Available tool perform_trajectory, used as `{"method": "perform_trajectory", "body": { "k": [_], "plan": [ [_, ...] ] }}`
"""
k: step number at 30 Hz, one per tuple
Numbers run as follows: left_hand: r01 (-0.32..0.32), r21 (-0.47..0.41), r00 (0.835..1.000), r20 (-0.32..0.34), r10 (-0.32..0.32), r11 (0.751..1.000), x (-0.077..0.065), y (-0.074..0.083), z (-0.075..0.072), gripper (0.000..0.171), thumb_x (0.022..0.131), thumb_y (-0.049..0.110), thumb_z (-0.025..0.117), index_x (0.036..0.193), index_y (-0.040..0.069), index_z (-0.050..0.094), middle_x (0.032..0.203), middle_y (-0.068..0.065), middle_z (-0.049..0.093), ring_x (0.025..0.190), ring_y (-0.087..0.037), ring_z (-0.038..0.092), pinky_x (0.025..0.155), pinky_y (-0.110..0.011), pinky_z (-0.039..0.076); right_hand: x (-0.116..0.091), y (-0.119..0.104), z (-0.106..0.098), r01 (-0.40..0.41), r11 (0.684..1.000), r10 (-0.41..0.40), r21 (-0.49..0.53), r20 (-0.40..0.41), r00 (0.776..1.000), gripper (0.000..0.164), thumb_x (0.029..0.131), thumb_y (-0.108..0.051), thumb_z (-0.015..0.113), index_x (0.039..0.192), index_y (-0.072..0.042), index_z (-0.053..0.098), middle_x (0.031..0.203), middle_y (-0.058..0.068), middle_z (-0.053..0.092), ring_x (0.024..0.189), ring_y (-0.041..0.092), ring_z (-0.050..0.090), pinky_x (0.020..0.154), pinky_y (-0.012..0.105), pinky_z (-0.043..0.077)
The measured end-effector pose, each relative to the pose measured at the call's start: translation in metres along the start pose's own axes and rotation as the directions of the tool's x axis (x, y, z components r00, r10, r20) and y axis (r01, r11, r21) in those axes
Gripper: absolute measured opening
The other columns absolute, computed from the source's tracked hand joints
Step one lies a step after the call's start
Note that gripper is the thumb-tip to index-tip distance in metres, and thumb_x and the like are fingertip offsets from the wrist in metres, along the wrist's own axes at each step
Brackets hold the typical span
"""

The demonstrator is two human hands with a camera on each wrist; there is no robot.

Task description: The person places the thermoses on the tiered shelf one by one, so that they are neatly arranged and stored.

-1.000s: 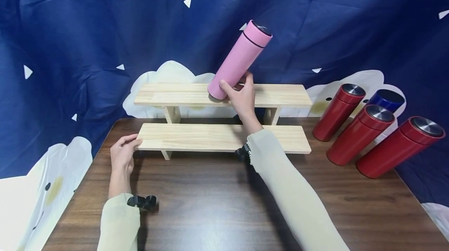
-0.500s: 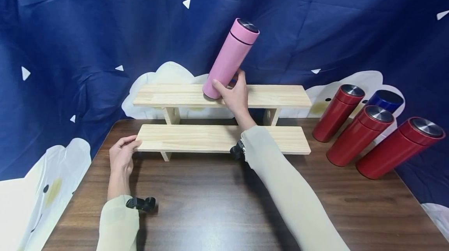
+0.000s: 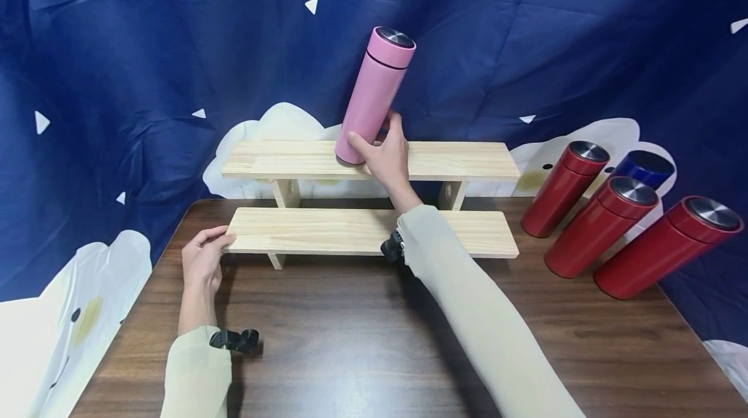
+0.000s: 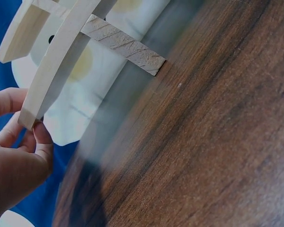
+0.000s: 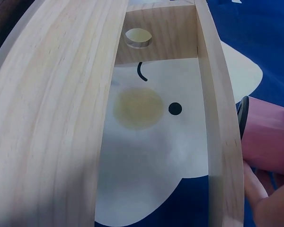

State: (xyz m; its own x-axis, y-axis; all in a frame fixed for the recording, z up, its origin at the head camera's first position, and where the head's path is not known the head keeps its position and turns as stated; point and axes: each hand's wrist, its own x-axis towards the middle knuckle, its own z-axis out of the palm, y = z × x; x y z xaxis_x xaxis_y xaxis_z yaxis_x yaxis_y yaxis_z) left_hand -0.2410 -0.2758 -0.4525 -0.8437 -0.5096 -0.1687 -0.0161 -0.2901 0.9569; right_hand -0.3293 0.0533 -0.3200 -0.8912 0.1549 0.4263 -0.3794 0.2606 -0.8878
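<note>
We log: right hand [image 3: 387,157] extended to the far side, curled low round the right-leaning pink bottle [image 3: 375,90]; left hand [image 3: 202,260] pinches the near shelf [image 3: 327,230] at its left end.

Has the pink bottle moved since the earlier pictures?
Yes: in the head view, the pink bottle has shifted left along the upper shelf and now looks more upright.

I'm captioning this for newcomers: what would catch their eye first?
Probably the pink thermos flask, held by the right hand at the upper wooden shelf against the dark blue backdrop. Next come three red flasks and a blue one, grouped toward the right. Lower left, the left hand pinches the end of the lower wooden shelf.
</note>
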Motion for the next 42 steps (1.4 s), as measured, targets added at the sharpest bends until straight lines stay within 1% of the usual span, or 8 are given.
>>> {"method": "perform_trajectory", "body": {
  "k": [6, 13, 15, 19, 26, 31, 35, 42],
  "plan": [
    [0.0, 0.002, 1.0, 0.003, 0.0, 1.0, -0.0008, 0.0002, -0.0007, 0.023, 0.081, -0.017, 0.072, 0.091, 0.003, 0.077, 0.076, 0.0, 0.068, 0.062, -0.009, 0.06, 0.058, -0.018, 0.052, 0.0006, -0.0021, 0.0007, 0.005, 0.999, -0.005, -0.035, 0.012, 1.0, 0.076, 0.084, -0.028, 0.083, 0.144, -0.007, 0.043, 0.133, 0.014, 0.06, 0.111, 0.026, 0.059, 0.089, 0.031, 0.051],
    [0.008, 0.006, 1.0, 0.001, -0.008, 1.0, -0.002, 0.0011, -0.0007, 0.024, 0.081, -0.017, 0.071, 0.089, 0.004, 0.077, 0.077, -0.001, 0.068, 0.064, -0.009, 0.061, 0.059, -0.018, 0.052, 0.0015, -0.0028, 0.0021, 0.032, 0.996, -0.028, -0.079, 0.048, 0.998, 0.079, 0.084, -0.028, 0.084, 0.147, -0.007, 0.043, 0.134, 0.014, 0.059, 0.113, 0.027, 0.059, 0.098, 0.041, 0.05],
    [0.01, -0.001, 1.0, 0.0, -0.01, 1.0, -0.0021, 0.0011, -0.001, 0.024, 0.081, -0.018, 0.071, 0.089, 0.004, 0.077, 0.076, -0.001, 0.069, 0.064, -0.009, 0.062, 0.059, -0.018, 0.052, 0.0008, -0.0031, 0.0033, 0.034, 0.994, -0.028, -0.107, 0.057, 0.998, 0.08, 0.084, -0.03, 0.084, 0.149, -0.009, 0.042, 0.135, 0.012, 0.059, 0.114, 0.025, 0.059, 0.098, 0.039, 0.05],
    [0.01, 0.001, 1.0, 0.002, -0.01, 1.0, -0.0017, 0.0003, -0.0018, 0.024, 0.081, -0.017, 0.072, 0.09, 0.004, 0.077, 0.077, -0.001, 0.069, 0.065, -0.009, 0.062, 0.059, -0.017, 0.052, -0.0014, -0.0051, 0.0056, 0.034, 0.985, -0.023, -0.169, 0.066, 0.998, 0.082, 0.084, -0.035, 0.084, 0.15, -0.011, 0.042, 0.136, 0.009, 0.059, 0.114, 0.021, 0.059, 0.095, 0.034, 0.05],
    [0.005, -0.003, 1.0, 0.008, -0.005, 1.0, -0.0014, -0.0011, -0.0024, 0.024, 0.081, -0.017, 0.072, 0.089, 0.005, 0.078, 0.076, 0.0, 0.069, 0.063, -0.009, 0.062, 0.059, -0.018, 0.052, -0.0026, -0.0059, 0.0088, 0.018, 0.973, -0.002, -0.23, 0.072, 0.997, 0.083, 0.084, -0.04, 0.083, 0.152, -0.017, 0.041, 0.14, 0.006, 0.057, 0.119, 0.026, 0.059, 0.096, 0.04, 0.05],
    [0.007, 0.004, 1.0, 0.008, -0.007, 1.0, -0.0024, -0.0022, -0.0013, 0.023, 0.081, -0.017, 0.072, 0.088, 0.004, 0.077, 0.076, -0.001, 0.069, 0.063, -0.009, 0.062, 0.059, -0.018, 0.052, -0.0057, -0.0058, 0.0084, -0.001, 0.959, 0.021, -0.284, 0.067, 0.998, 0.083, 0.084, -0.043, 0.082, 0.152, -0.02, 0.041, 0.141, 0.005, 0.057, 0.122, 0.025, 0.059, 0.096, 0.041, 0.05],
    [-0.005, -0.004, 1.0, 0.02, 0.005, 1.0, -0.0017, -0.0024, 0.0004, 0.023, 0.081, -0.017, 0.072, 0.09, 0.003, 0.078, 0.076, -0.001, 0.069, 0.063, -0.01, 0.062, 0.059, -0.018, 0.052, -0.0044, -0.0074, 0.0074, 0.005, 0.956, 0.012, -0.293, 0.058, 0.998, 0.083, 0.084, -0.043, 0.082, 0.153, -0.02, 0.041, 0.141, 0.005, 0.057, 0.122, 0.024, 0.059, 0.095, 0.041, 0.05],
    [-0.008, -0.019, 1.0, 0.019, 0.009, 1.0, -0.0022, -0.0036, -0.0002, 0.025, 0.08, -0.019, 0.07, 0.086, 0.004, 0.078, 0.075, -0.001, 0.069, 0.063, -0.01, 0.062, 0.058, -0.018, 0.052, -0.0043, -0.0061, 0.0062, 0.003, 0.965, 0.019, -0.264, 0.082, 0.996, 0.085, 0.083, -0.039, 0.084, 0.153, -0.015, 0.041, 0.14, 0.006, 0.057, 0.121, 0.023, 0.059, 0.097, 0.036, 0.049]
  ]
}}
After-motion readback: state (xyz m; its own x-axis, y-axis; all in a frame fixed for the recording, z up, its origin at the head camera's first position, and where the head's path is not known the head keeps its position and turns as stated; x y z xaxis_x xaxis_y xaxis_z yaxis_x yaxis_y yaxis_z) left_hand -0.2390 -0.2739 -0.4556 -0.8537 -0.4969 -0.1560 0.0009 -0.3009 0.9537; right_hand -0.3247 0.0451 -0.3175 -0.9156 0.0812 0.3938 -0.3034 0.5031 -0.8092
